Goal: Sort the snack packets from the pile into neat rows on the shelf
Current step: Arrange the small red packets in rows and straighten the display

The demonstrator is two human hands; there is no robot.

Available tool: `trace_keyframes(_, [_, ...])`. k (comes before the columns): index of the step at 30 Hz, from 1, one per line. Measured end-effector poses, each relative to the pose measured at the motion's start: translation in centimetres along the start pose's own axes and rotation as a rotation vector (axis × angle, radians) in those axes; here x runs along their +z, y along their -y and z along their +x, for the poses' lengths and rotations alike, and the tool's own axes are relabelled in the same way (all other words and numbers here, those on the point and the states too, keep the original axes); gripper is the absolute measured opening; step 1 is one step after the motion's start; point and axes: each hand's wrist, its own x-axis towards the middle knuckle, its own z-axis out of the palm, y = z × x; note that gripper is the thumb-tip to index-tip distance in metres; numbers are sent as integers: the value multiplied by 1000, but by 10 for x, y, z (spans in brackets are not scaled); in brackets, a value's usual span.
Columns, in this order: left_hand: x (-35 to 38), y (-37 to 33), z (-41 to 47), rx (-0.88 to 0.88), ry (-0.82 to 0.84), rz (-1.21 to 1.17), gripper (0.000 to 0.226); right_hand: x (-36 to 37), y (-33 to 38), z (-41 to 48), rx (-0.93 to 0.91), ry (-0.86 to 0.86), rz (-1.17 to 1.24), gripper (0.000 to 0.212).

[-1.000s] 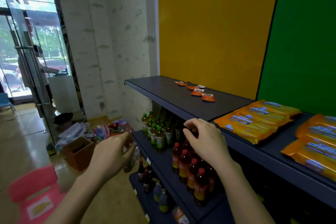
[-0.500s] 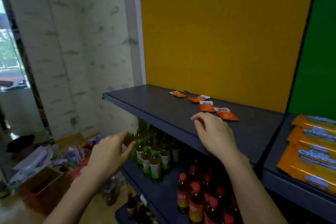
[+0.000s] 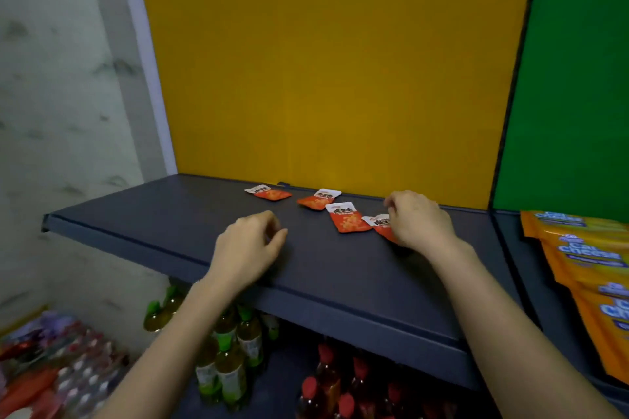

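Note:
Several small orange-red snack packets lie loosely at the back of a dark shelf (image 3: 153, 214): one far left (image 3: 270, 193), one tilted beside it (image 3: 318, 201), a nearer one (image 3: 348, 221), and the rightmost packet (image 3: 377, 221). My right hand (image 3: 418, 221) lies over that rightmost packet with its fingers curled on it, hiding most of it. My left hand (image 3: 248, 248) hovers over the bare shelf left of the packets, fingers loosely curled, holding nothing.
Large orange cheese snack bags (image 3: 592, 258) fill the neighbouring shelf on the right. Green-capped bottles (image 3: 231, 343) and red-capped bottles (image 3: 326, 381) stand on the shelf below. Wrapped goods (image 3: 44, 360) lie on the floor at the lower left. A yellow back panel (image 3: 323, 61) rises behind the packets.
I have stepped closer and my view has turned to the shelf. My right hand moved forward from the shelf's front onto the rightmost packet; my left hand rose up over the shelf.

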Motion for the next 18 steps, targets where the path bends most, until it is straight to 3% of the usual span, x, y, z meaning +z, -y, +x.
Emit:
trace_keyframes(5, [39,9,74,71,147,-33,23,25,0,23,227,227,-194,43])
trace_keyframes(10, [72,18,134,72,245,-79,33,31,1,28,285,200,-231,45])
trace_keyframes(18, [116,5,180,-55,452,-291,63,29,1,35,503,197,187,53])
